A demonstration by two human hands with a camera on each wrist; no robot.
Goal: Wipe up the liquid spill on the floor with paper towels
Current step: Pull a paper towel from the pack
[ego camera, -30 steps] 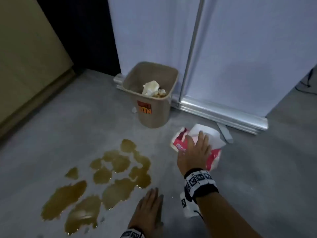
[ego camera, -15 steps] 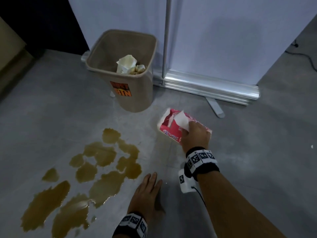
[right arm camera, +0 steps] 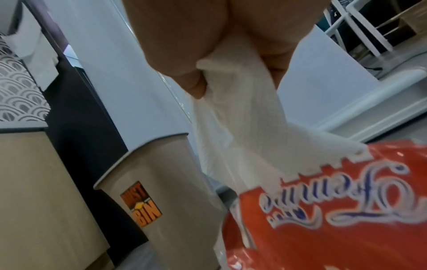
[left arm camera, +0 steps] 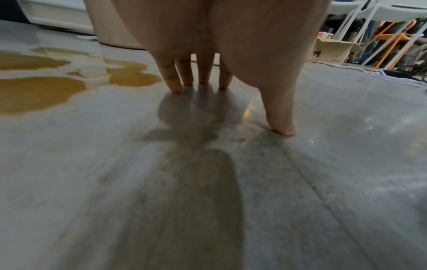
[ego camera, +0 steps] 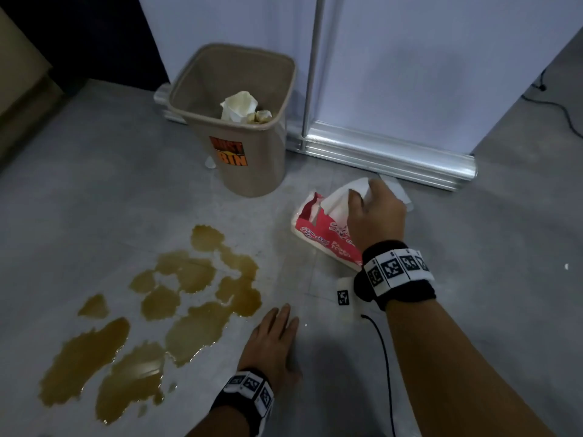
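R hand pinches paper towel from red pack. L hand fingers straight, flat on floor, right of spill.

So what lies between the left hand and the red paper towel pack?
Only bare grey floor separates the left hand from the red paper towel pack; the head view shows it.

Grey floor with a brown liquid spill. On it stand a beige dustbin, a red paper towel pack and a silver banner base; the left hand presses flat beside the spill.
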